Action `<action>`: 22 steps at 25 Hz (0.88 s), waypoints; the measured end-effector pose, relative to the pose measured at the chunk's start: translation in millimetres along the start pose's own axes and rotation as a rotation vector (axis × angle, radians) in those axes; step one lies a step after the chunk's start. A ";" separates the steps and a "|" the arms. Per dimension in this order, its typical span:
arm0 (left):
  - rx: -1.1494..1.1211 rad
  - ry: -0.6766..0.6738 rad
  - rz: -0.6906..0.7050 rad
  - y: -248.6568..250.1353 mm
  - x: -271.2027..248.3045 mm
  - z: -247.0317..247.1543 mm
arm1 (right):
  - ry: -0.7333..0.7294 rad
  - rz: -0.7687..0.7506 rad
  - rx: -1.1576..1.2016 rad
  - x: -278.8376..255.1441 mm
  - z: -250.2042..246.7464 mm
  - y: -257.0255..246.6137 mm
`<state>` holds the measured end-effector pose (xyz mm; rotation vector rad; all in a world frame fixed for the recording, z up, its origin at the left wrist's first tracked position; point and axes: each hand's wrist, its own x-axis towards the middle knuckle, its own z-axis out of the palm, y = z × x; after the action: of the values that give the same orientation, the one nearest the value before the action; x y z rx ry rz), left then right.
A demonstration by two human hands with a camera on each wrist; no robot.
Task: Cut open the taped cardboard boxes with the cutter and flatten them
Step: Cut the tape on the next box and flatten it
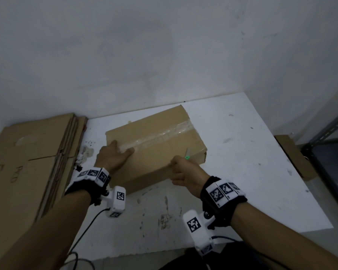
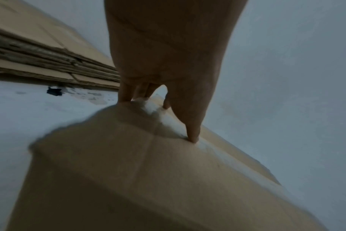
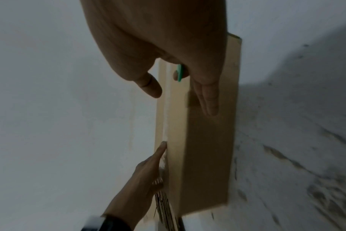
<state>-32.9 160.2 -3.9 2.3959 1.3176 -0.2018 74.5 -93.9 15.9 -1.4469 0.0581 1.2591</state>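
Near the back edge of the white table (image 1: 242, 152) sat the taped cardboard box (image 1: 160, 133), skewed, its clear tape (image 1: 164, 136) running unbroken along the top seam. By my reckoning the cutting had not yet begun; the box was only being steadied and lined up. The next move called for bringing the blade down onto the tape and drawing it along the seam. The left hand (image 1: 113, 155) lay flat on the near end of the tape, fingers straight, pressing. The right hand (image 1: 185, 173) was curled round the green cutter (image 1: 187, 157) at the box's near edge, some fingers extended against its side. Flattened cardboard (image 1: 28, 162) was stacked past the table's left edge
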 end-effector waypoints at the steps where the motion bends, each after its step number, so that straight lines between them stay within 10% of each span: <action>1: 0.044 0.033 -0.009 2.9 -13.7 -1.3 | 0.034 -0.052 -0.037 4.1 1.0 -6.2; 8: -0.210 -0.163 0.298 39.4 -89.9 5.9 | 0.305 -0.363 -0.115 28.7 -47.2 -79.6; 11: -0.119 0.060 0.462 49.7 -80.0 14.3 | 0.385 -0.346 -0.277 27.3 -56.8 -53.5; 16: 0.192 -0.249 0.558 55.0 -49.4 32.9 | 0.495 -0.278 -0.119 16.5 -55.4 15.5; 22: 0.370 -0.037 0.560 57.1 -57.1 48.6 | 0.404 -0.242 0.124 21.9 -56.9 24.8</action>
<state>-13.2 68.7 -14.9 2.9432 0.5834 -0.3466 103.8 -131.3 -29.6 -1.5295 0.2219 0.7438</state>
